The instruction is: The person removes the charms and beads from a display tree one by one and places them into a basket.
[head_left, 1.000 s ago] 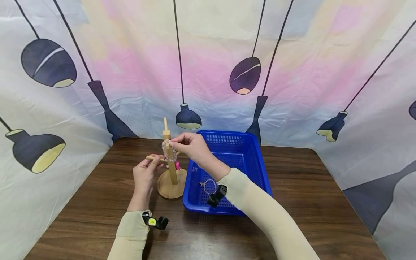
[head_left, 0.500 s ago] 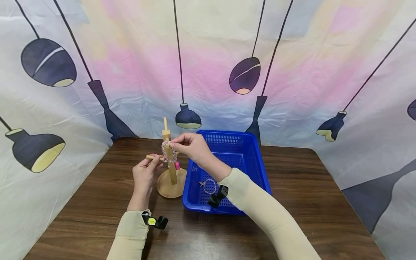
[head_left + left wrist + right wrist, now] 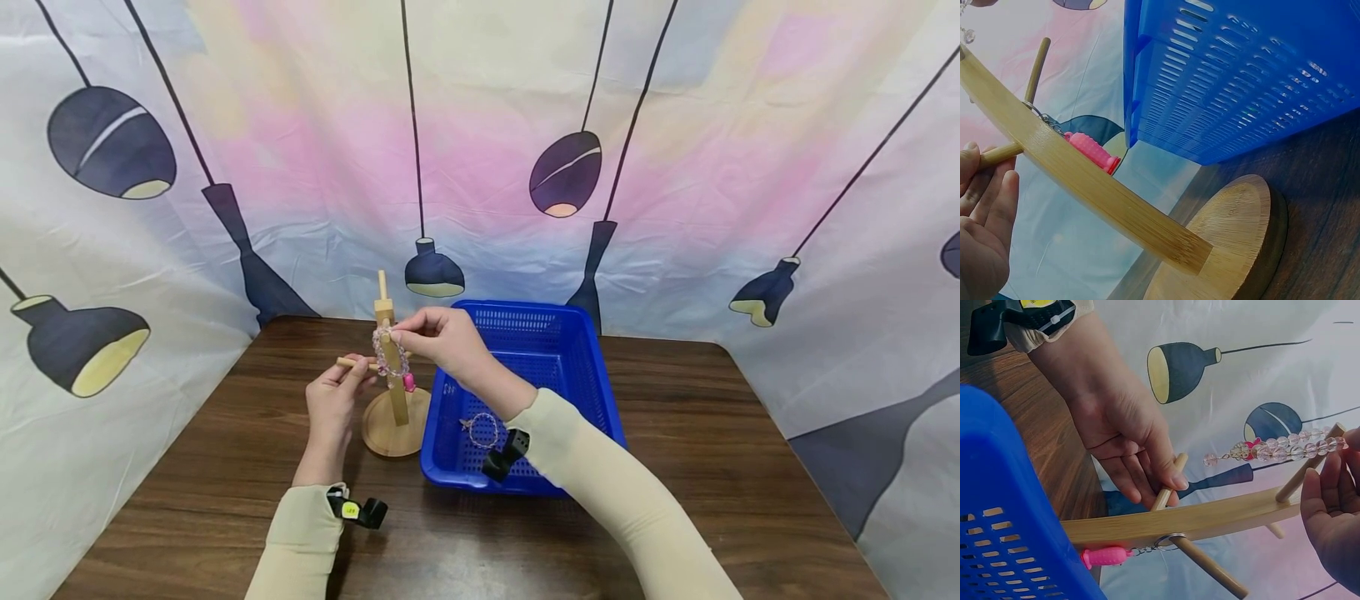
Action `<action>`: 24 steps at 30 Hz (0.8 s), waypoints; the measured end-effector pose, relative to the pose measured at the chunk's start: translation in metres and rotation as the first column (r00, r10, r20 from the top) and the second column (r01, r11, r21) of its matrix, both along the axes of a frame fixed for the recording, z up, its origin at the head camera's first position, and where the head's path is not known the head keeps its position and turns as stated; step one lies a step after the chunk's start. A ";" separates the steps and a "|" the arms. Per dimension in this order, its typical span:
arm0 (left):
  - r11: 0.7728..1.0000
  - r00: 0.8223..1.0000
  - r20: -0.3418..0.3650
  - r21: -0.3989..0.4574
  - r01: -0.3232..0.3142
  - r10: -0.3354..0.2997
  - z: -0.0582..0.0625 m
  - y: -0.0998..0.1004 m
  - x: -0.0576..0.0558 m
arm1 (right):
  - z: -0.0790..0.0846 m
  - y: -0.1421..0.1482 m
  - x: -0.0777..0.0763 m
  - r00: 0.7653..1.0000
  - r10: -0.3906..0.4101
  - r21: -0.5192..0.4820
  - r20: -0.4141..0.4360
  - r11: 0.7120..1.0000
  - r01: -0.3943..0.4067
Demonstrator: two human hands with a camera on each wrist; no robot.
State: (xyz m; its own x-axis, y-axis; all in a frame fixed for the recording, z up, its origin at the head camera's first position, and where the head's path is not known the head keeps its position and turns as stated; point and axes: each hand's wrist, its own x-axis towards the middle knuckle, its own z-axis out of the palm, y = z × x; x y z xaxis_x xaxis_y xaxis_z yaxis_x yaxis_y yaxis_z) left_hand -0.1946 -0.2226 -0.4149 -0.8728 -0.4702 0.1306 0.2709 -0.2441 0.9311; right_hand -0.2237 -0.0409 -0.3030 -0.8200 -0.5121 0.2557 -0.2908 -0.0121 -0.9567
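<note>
A wooden peg stand (image 3: 401, 408) with a round base stands left of the basket. My left hand (image 3: 332, 404) pinches one of its side pegs (image 3: 1170, 481) between thumb and fingers. Higher up, my right hand (image 3: 446, 340) pinches a bracelet of clear pink beads (image 3: 1272, 450) at the tip of an upper peg (image 3: 1313, 464). In the right wrist view the bracelet loops over that peg, with a small bead dangling from its far end. A pink keychain charm (image 3: 1092, 151) hangs by its ring and chain from another peg on the side facing the basket.
A blue perforated plastic basket (image 3: 611, 400) sits right beside the stand. Inside it lies another beaded bracelet (image 3: 483, 431) with a small charm. The brown wooden table (image 3: 697, 467) meets a cloth backdrop (image 3: 495, 183) printed with lamps.
</note>
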 end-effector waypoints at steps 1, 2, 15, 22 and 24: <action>1.000 1.000 0.002 -0.003 -0.001 0.001 0.000 0.000 0.000 | 0.001 0.000 0.001 1.000 0.002 0.000 -0.002 1.000 -0.002; 1.000 1.000 0.004 -0.006 -0.002 0.002 0.000 0.000 0.000 | 0.001 0.000 0.001 1.000 0.003 0.000 -0.002 1.000 -0.003; 1.000 1.000 0.006 -0.017 -0.002 0.002 0.000 -0.002 0.000 | 0.004 0.001 0.002 1.000 0.009 0.002 -0.002 1.000 -0.009; 1.000 1.000 0.004 -0.019 0.006 -0.006 -0.001 -0.002 0.000 | 0.005 0.004 0.003 1.000 0.028 -0.012 0.005 1.000 -0.028; 1.000 1.000 0.005 -0.018 0.009 -0.009 -0.001 -0.002 0.000 | 0.005 0.005 0.002 0.999 0.036 -0.011 0.011 0.999 -0.035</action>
